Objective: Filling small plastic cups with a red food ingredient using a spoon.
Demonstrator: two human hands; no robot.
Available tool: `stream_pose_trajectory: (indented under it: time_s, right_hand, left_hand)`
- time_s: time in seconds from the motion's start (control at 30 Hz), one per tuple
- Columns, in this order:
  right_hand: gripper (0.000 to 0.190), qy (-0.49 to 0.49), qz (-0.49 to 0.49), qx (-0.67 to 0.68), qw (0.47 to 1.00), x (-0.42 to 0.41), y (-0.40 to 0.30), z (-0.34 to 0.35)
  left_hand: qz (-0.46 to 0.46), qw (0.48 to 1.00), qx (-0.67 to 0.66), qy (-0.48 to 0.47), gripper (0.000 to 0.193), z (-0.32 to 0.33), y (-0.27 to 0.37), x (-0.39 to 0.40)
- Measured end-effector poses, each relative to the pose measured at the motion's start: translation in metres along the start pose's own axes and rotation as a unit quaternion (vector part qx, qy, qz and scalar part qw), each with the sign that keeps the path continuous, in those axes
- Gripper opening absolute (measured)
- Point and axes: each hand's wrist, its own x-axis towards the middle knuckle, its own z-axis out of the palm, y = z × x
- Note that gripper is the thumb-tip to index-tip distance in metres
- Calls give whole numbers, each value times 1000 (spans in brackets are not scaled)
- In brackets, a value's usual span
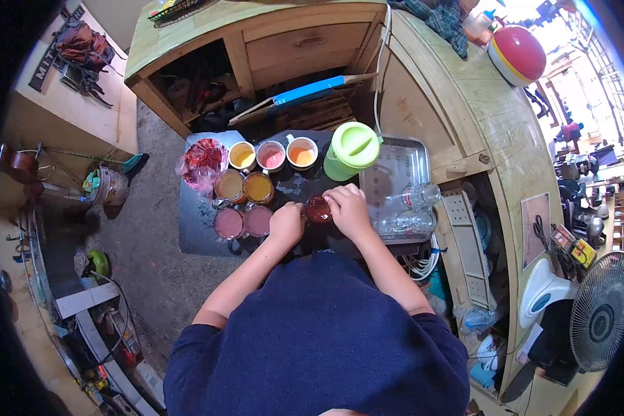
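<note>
My left hand (289, 223) is closed at the left side of a glass mug of dark red drink (319, 209), where its handle seems to be. On the mug's right side, the fingers of my right hand (348, 208) curl against the rim. Two glass mugs of mauve drink (229, 223) stand just left of my left hand. Behind them are a glass of brown drink (229, 185) and one of amber drink (258, 187). Three white cups form the back row, holding yellow (242, 156), pink (271, 156) and orange (301, 153) contents. A lidded green pitcher (352, 151) stands beyond my right hand.
A metal tray (390, 156) at right holds two clear glass mugs (421, 196) lying on their sides. Red packets in a plastic bag (206, 162) lie at the dark tabletop's (203, 242) back left. Wooden cabinets (411, 88) border the back and right; a fan (603, 317) stands far right.
</note>
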Motion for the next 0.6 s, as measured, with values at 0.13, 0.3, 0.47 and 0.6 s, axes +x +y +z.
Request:
stream_pose_trajectory:
  time_s: [0.13, 0.3, 0.47, 0.6]
  right_hand:
    - [13, -65, 20, -3, 998, -4, 6, 2]
    - [13, 38, 30, 2, 999, -2, 3, 4]
    - [13, -19, 36, -18, 999, -2, -1, 4]
    - [12, 32, 41, 27, 998, -2, 0, 6]
  left_hand:
    - [-3, 1000, 6, 2, 13, 3, -2, 1]
    - [-8, 1000, 4, 4, 14, 3, -1, 0]
    - [-10, 1000, 12, -2, 16, 3, -1, 0]
    - [-6, 1000, 9, -5, 16, 1, 0, 0]
